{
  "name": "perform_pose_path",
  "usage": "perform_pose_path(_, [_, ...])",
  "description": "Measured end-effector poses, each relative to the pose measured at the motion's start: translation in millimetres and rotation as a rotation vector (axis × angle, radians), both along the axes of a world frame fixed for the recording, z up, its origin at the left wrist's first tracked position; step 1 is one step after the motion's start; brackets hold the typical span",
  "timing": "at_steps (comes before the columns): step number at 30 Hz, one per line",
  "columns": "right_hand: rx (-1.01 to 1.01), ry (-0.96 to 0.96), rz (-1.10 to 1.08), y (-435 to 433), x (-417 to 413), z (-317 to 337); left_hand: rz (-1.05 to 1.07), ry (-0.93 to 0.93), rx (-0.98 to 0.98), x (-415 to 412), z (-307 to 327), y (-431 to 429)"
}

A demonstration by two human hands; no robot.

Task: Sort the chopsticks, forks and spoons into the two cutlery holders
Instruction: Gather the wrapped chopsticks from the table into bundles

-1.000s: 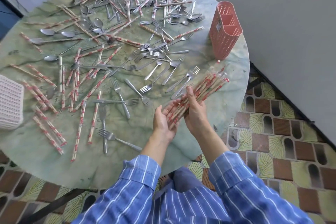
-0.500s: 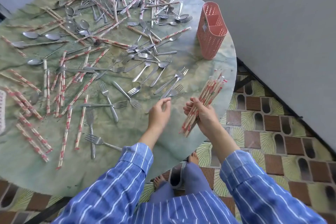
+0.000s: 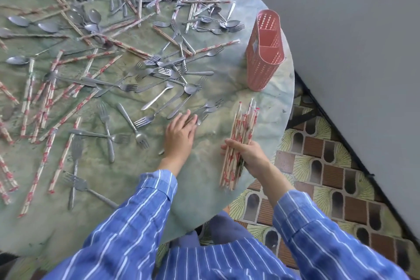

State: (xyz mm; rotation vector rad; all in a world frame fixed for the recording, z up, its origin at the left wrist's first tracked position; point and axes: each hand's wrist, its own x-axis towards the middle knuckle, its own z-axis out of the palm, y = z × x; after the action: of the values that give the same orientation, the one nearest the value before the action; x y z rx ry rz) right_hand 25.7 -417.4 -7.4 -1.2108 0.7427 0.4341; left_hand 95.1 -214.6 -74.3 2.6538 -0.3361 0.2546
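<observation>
Head view, round green marbled counter (image 3: 204, 188) seen from above.

R hand (image 3: 250, 154): at the near-right edge, fingers (image 3: 229, 146) curled round a bundle (image 3: 244, 125) of paper-wrapped chopsticks, gripped approx. mid-length. The bundle is steeply tilted, upper ends fanned twd the holder, lower ends close to the counter rim; contact w/ the counter can't be told.

L hand (image 3: 179, 134): palm down just L of the bundle, fingers (image 3: 189, 121) nearly straight and close together, tips resting on the handles of a small cluster of forks (image 3: 210, 107) lying near the right edge. Nothing is gripped.

Holder (image 3: 264, 57): pink, perforated, upright at the right edge, beyond the bundle and apart from it; an inner wall splits it into compartments.

Loose items: chopsticks (image 3: 63, 157) lie scattered across the counter, densest along the left and far edges. More forks lie crossed at the ctr and near-left. Spoons (image 3: 94, 16) sit mostly at the far-left and far edges, a few at the ctr, many overlapping chopsticks.

Other: blue white-striped sleeves (image 3: 145, 207) cover both forearms. A patterned tile floor (image 3: 329, 166) shows off the counter's right edge, w/ a grey wall (image 3: 352, 29) behind it.
</observation>
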Motion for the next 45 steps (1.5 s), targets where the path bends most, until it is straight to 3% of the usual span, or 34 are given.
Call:
perform_pose_path(6, [-0.044, 0.034, 0.156, -17.1, 24.3, -4.2, 0.182, -0.101, -0.023, 31.0, 0.1, 0.1])
perform_pose_path(14, [-0.506, -0.009, 0.548, -12.3, 47.0, 3.8, 0.307, -0.06, -0.025, 63.3, 10.0, 22.7])
perform_pose_path(20, [-0.71, -0.149, 0.73, -9.1, 53.8, 7.0, 0.363, 0.027, -0.067, 81.1, 17.4, 36.1])
perform_pose_path(25, [-0.83, -0.231, 0.584, -1.6, 46.2, 4.1, 0.389, 0.079, -0.206, 68.7, 25.9, 20.5])
perform_pose_path(32, [-0.861, -0.296, 0.425, -2.8, 37.4, 5.8, 0.057, 0.175, -0.501, 16.2, 29.2, -22.0])
perform_pose_path(39, [-0.87, -0.242, 0.376, -18.2, 28.2, 1.3, -0.143, 0.418, -0.392, 54.0, 44.5, -32.0])
perform_pose_path(45, [-0.808, -0.205, 0.35, -28.5, 28.4, -4.9, -0.256, 0.549, -0.156, 85.7, 44.5, -42.7])
